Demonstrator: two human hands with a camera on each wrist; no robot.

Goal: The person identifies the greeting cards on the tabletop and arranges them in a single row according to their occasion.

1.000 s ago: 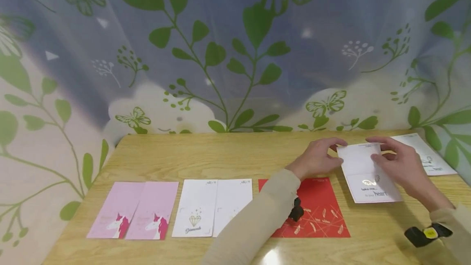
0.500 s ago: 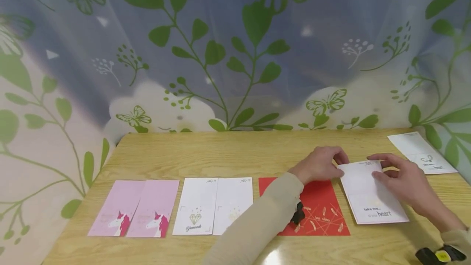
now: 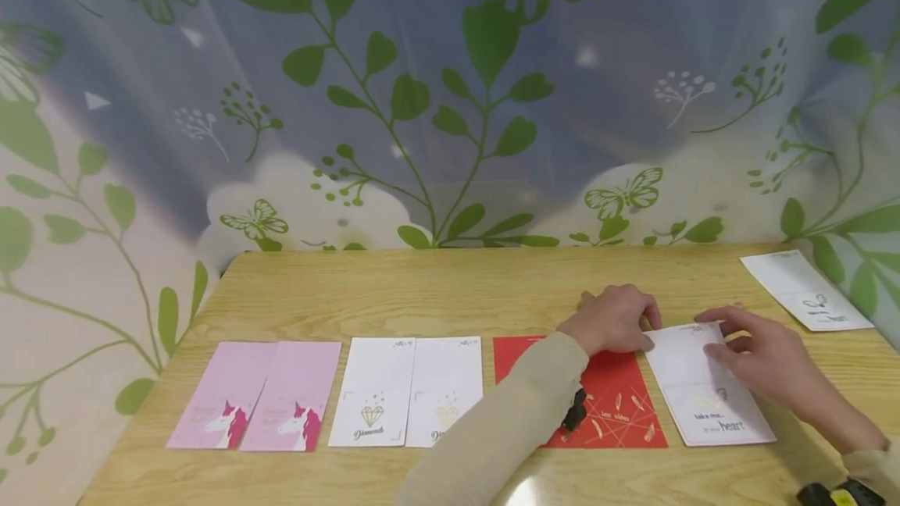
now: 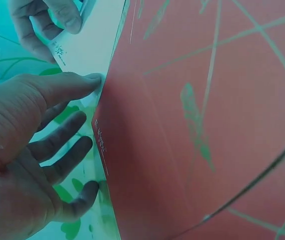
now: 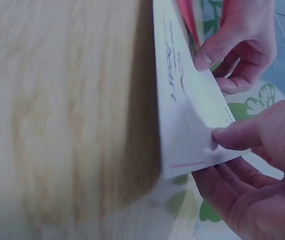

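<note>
A white greeting card [image 3: 678,377], printed with "take me... to your heart", lies at or just above the table, right of the red cards. My left hand [image 3: 613,320] grips its upper left edge; in the left wrist view the thumb [image 4: 80,86] lies along that edge. At the upper right edge my right hand [image 3: 755,354] pinches the card, thumb on the printed face and fingers underneath in the right wrist view. The red cards [image 3: 622,381] with gold feathers are partly hidden by the left forearm.
Two pink unicorn cards [image 3: 291,397] lie side by side at the left. Two white diamond cards [image 3: 373,389] sit between them and the red cards. Another white "heart" card [image 3: 801,291] rests at the table's far right corner. A patterned curtain [image 3: 450,100] hangs behind the wooden table [image 3: 394,287].
Both hands have brought the white card down and toward the table's front, level with the row. Its tilt has lessened, and its lower edge is now near the red cards' lower edge.
</note>
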